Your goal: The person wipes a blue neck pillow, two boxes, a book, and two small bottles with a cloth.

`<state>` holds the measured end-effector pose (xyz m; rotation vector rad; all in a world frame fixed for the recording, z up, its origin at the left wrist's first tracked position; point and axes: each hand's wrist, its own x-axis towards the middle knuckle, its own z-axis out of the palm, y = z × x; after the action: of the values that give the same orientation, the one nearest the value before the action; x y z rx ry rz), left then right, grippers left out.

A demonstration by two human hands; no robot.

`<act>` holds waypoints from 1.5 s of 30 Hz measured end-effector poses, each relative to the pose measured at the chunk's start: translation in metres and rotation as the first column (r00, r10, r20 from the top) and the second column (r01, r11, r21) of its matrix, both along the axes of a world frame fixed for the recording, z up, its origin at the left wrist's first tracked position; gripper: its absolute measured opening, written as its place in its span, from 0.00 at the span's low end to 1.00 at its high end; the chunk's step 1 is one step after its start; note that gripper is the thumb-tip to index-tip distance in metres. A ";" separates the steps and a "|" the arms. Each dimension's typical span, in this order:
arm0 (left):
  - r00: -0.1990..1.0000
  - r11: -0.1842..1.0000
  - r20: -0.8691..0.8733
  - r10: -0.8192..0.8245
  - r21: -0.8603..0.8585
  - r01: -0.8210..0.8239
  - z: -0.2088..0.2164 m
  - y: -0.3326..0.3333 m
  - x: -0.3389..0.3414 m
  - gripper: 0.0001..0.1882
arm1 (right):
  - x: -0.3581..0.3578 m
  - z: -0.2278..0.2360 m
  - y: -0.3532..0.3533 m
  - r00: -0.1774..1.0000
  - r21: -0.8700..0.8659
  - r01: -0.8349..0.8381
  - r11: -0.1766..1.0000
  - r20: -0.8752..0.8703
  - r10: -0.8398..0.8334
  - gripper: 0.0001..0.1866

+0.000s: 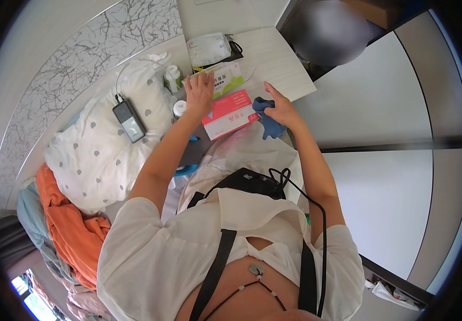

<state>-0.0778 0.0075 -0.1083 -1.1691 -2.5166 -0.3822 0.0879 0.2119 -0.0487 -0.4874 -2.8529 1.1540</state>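
My right hand (282,110) grips a crumpled blue cloth (274,126), its thumb and a finger pointing up and its lower end hanging free. My left hand (199,94) is held with fingers stretched out at the left end of a white and green box (228,79); whether it touches the box I cannot tell. Between the hands lies a pink and white box (230,114), tilted toward me. Left of my left wrist is a round white lid (179,108). A white and green container (172,78) stands behind it, against the pillow.
A clear-wrapped white packet (208,49) lies on the pale bedside top (279,64). To the left, a black and grey device (129,120) with a cable rests on a heart-patterned pillow (94,155). Orange fabric (73,227) is piled nearer. White panels (375,208) stand at right.
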 end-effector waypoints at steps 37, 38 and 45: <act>0.983 0.985 -0.085 -0.162 0.038 0.166 -0.005 -0.038 0.111 0.24 | 0.017 -0.037 0.023 0.950 -0.151 0.295 0.944 -0.058 -0.306 0.26; 0.984 0.985 -0.053 -0.172 0.017 0.173 0.002 -0.040 0.111 0.24 | 0.013 -0.039 0.031 0.942 -0.166 0.312 0.935 -0.072 -0.327 0.26; 0.918 0.937 0.326 -0.227 0.331 0.114 0.084 -0.023 0.052 0.23 | -0.028 -0.070 0.107 0.933 -0.120 0.314 0.942 -0.145 -0.329 0.23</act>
<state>-0.0260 -0.0153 -0.0243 -1.2911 -2.5223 -1.0849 0.0604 0.3189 -0.1186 -0.7908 -2.4682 1.2071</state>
